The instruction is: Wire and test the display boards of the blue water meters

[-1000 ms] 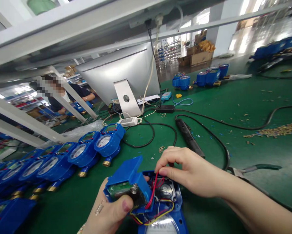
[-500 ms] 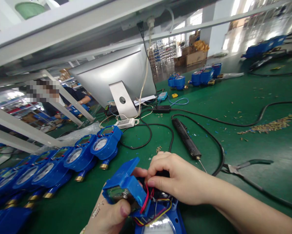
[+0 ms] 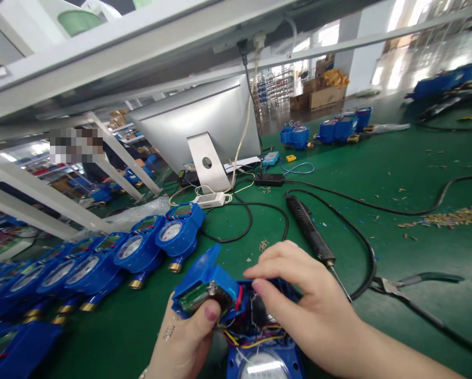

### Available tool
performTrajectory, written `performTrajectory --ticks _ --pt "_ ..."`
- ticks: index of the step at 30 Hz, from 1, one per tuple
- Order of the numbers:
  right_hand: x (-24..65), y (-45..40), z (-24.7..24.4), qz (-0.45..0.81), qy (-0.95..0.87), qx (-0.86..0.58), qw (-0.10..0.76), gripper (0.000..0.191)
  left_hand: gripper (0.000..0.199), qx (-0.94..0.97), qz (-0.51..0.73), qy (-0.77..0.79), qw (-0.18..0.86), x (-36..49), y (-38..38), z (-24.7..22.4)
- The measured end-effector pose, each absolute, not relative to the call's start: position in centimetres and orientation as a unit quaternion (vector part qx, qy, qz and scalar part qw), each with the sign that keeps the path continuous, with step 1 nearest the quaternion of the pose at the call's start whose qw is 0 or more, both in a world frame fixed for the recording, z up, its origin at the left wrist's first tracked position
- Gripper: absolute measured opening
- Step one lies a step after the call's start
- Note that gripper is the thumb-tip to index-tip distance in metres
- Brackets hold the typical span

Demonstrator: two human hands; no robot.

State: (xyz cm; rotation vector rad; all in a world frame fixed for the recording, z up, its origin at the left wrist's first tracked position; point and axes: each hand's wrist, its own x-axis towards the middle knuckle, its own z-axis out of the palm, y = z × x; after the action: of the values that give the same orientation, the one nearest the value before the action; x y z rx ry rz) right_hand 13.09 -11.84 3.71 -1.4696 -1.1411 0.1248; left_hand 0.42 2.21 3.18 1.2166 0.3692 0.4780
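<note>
My left hand [image 3: 192, 331] grips a blue housing [image 3: 206, 289] with a raised flap and a green circuit board inside, thumb on its front edge. Red, yellow and dark wires [image 3: 251, 339] run from it to a blue meter [image 3: 267, 366] with a round clear dial at the bottom of the view. Over the meter's open compartment is my right hand [image 3: 302, 300]. Its thumb and forefinger are apart, with nothing visible between them. The compartment holds dark parts and wires, partly hidden by that hand.
Blue meters [image 3: 129, 250] stand in a row at the left. A black electric screwdriver [image 3: 310, 229] and pliers [image 3: 393, 286] lie at the right. Brass pieces [image 3: 457, 215] are heaped far right. Behind stands a monitor [image 3: 204, 123]; a person is at back left.
My right hand has let go of the red wires, and its fingers have spread. The camera view has shifted slightly. The compartment under the right hand is more exposed.
</note>
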Motion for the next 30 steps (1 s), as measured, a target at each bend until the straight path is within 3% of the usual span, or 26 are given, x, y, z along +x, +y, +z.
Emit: performTrajectory --ticks 3,8,10,12,15,17,25,30 --pt "12.4 -12.3 3.5 -0.089 -0.503 -0.614 0.602 0.022 0.03 0.536 0.255 0.187 0.782 0.9 1.9 2.8" --pt "11.3 -12.0 2.4 -0.242 -0.551 -0.614 0.51 0.031 0.03 0.519 0.3 0.204 0.774 1.2 1.1 2.7" --pt "11.0 -11.7 2.2 -0.187 -0.53 -0.623 0.545 0.035 0.027 0.522 0.312 0.223 0.762 1.0 1.0 2.5" --pt "10.8 -11.6 2.4 -0.052 -0.497 -0.617 0.608 0.04 0.024 0.533 0.321 0.243 0.744 0.6 1.1 2.3" --pt "10.9 -11.6 3.0 0.153 -0.431 -0.574 0.679 0.035 0.02 0.567 0.322 0.252 0.715 0.2 1.3 1.9" --pt "11.1 -11.7 3.3 0.211 -0.39 -0.562 0.698 0.03 0.02 0.592 0.31 0.244 0.703 0.1 1.4 1.9" --pt "11.7 -11.9 3.7 0.121 -0.423 -0.613 0.656 0.021 0.019 0.674 0.307 0.253 0.622 0.2 0.9 3.1" --pt "12.1 -12.1 4.1 0.158 -0.436 -0.62 0.633 0.014 0.014 0.697 0.322 0.222 0.602 0.4 0.8 3.5"
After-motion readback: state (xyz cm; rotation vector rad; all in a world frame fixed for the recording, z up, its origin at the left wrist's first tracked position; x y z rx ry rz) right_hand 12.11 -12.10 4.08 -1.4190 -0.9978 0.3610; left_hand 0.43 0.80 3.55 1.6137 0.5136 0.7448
